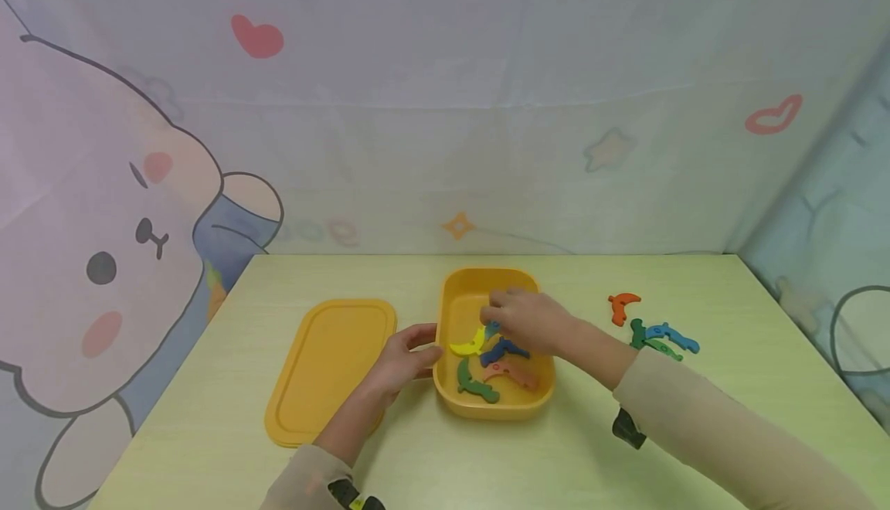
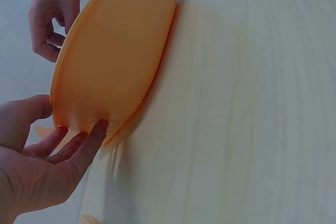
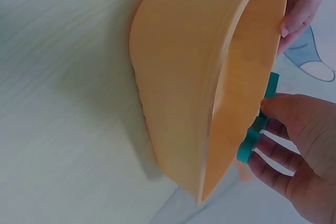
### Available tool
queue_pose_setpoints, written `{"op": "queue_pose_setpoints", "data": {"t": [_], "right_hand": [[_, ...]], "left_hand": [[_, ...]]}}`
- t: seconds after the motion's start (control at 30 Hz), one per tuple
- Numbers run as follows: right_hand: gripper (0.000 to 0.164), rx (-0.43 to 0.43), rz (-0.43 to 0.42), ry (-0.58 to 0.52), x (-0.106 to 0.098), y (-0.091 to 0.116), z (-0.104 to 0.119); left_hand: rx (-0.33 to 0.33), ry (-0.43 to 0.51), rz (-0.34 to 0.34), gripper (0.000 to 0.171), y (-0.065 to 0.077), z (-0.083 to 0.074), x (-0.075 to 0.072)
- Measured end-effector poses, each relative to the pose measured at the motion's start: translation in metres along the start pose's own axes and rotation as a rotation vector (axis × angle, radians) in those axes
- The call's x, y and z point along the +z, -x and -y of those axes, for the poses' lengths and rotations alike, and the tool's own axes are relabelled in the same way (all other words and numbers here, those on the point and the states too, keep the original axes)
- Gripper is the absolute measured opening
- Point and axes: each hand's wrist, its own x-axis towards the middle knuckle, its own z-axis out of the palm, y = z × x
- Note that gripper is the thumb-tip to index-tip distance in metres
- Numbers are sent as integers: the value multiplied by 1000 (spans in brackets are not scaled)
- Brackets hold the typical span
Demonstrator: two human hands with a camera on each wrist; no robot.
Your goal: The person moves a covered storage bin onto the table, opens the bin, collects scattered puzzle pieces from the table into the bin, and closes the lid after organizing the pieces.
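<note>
A yellow-orange plastic box (image 1: 495,409) stands uncovered on the table. My right hand (image 1: 524,321) is over its inside and pinches a teal notched toy piece (image 3: 257,121) between thumb and fingers. Below that hand in the box lie a yellow curved piece (image 1: 469,344), a dark blue piece (image 1: 504,351), a salmon piece (image 1: 513,374) and a green piece (image 1: 477,384). At the box's left side, my left hand (image 2: 44,169) rests its fingertips on the outer wall, with the thumb touching the rim.
A flat yellow-orange lid (image 1: 330,371) lies left of the box. Right of the box are an orange piece (image 1: 621,306), a blue piece (image 1: 673,334), a dark green piece (image 1: 636,332) and a light green piece (image 1: 664,349). A printed cloth (image 1: 521,147) hangs behind the table.
</note>
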Motion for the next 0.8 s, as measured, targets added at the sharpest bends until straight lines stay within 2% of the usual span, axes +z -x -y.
{"op": "queue_pose_setpoints", "data": {"t": [0.37,0.67,0.8], "right_hand": [[16,-35,-11,-4,4,1,5],[30,-8,12,-32,5,4,1],[35,18,48,-56,1,6,-1]], "left_hand": [[5,-1,-4,46,-2,3,0],[13,0,-2,46,-2,4,0],[14,-1,-1,46,-3,4,0]]}}
